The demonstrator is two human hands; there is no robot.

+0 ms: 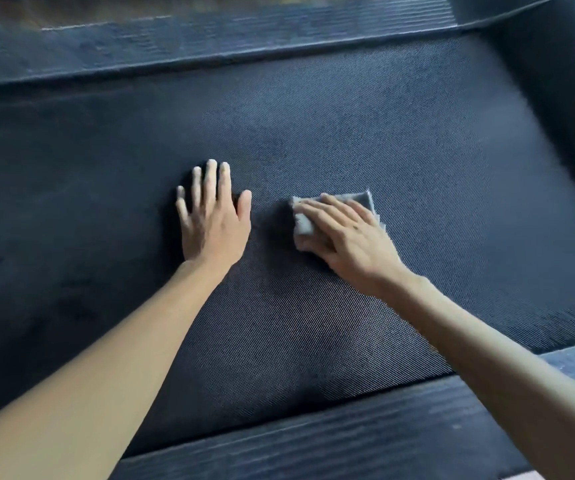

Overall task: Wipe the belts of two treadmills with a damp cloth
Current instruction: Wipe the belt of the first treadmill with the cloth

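Cloth point(364, 199) meets belt point(313, 116): a small grey folded pad lies on the dark woven running surface of a treadmill, roughly mid-width, pinned under the right hand point(345, 233). Soft, light and limp, it looks likely to bunch or slip free unless pressed from above — a flat palm over its middle seems a surer hold than a pinch at one corner. The right hand's fingers lie nearly straight across it, thumb at the near edge where a fold bulges up (whether the thumb tucks under is unclear). Near it, apart from the cloth, the left hand point(211, 220) rests flat on the belt, fingers spread, holding nothing. Ribbed side rails point(313, 441) flank the belt.
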